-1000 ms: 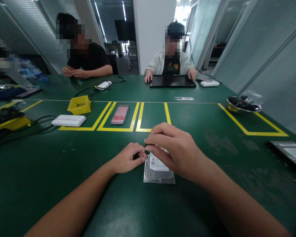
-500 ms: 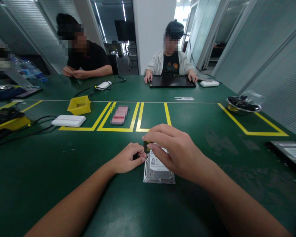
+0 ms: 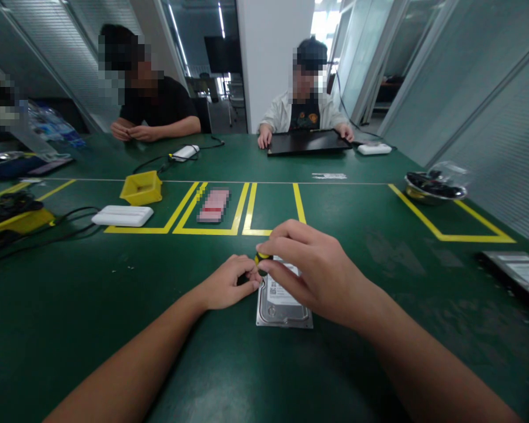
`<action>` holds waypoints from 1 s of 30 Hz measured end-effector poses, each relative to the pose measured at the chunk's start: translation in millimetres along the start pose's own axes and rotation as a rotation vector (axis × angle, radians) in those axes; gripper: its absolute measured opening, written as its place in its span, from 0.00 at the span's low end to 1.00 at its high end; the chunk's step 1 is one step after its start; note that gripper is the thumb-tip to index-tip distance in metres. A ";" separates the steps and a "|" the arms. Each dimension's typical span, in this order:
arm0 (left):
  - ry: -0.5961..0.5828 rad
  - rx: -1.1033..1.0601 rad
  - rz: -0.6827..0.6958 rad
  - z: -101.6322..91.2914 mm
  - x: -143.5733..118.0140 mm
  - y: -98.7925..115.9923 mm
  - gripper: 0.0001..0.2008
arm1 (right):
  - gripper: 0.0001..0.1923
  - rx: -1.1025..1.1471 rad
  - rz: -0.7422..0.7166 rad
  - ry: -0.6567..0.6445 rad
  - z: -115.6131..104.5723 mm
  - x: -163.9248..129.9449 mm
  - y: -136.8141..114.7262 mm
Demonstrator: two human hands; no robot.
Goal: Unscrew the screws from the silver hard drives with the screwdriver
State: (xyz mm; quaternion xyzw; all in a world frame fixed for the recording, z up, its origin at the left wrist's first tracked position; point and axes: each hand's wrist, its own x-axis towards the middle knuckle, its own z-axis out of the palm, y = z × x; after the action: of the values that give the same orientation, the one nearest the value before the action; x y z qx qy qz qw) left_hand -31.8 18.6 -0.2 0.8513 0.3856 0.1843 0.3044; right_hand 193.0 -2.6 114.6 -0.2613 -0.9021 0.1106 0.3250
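A silver hard drive point(image 3: 284, 305) with a white label lies flat on the green table point(image 3: 114, 329) in front of me. My right hand point(image 3: 311, 273) hovers over its far left corner, fingers closed on a small screwdriver point(image 3: 261, 262) with a yellow and black handle, held upright. My left hand point(image 3: 227, 282) rests on the table against the drive's left edge, fingertips pinched at the screwdriver's lower end. The tip and the drive's far corner are hidden by my fingers.
Yellow tape boxes mark the table beyond the drive. A yellow tray point(image 3: 141, 187), a white box point(image 3: 122, 215) and cables lie far left. A metal bowl point(image 3: 436, 188) sits far right, a flat device point(image 3: 518, 275) at the right edge. Two people sit across the table.
My right hand's fingers have turned slightly on the screwdriver handle, so its yellow band now shows. The left hand and the drive have stayed in place.
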 end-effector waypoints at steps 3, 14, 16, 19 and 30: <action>0.007 0.003 0.005 -0.9 0.2 0.4 0.11 | 0.09 0.014 -0.008 0.000 0.3 -0.5 1.1; 0.026 0.012 0.003 -0.2 -0.3 -0.7 0.11 | 0.10 0.082 -0.048 0.024 -0.7 0.6 -0.7; 0.034 0.017 0.012 0.2 -0.7 -1.8 0.11 | 0.08 0.062 -0.023 0.029 -0.2 0.7 -0.5; 0.039 0.026 0.028 -0.2 -1.1 -2.5 0.09 | 0.06 0.047 0.003 0.025 0.6 0.4 0.4; 0.014 0.004 0.007 -2.7 1.4 2.7 0.03 | 0.10 0.060 -0.140 0.071 1.1 1.5 1.9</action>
State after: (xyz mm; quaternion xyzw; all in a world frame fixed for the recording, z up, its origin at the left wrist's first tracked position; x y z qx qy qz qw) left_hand -30.9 19.2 3.7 0.8520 0.3850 0.1908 0.2992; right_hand 192.1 -0.2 113.8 -0.1915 -0.9024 0.1053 0.3713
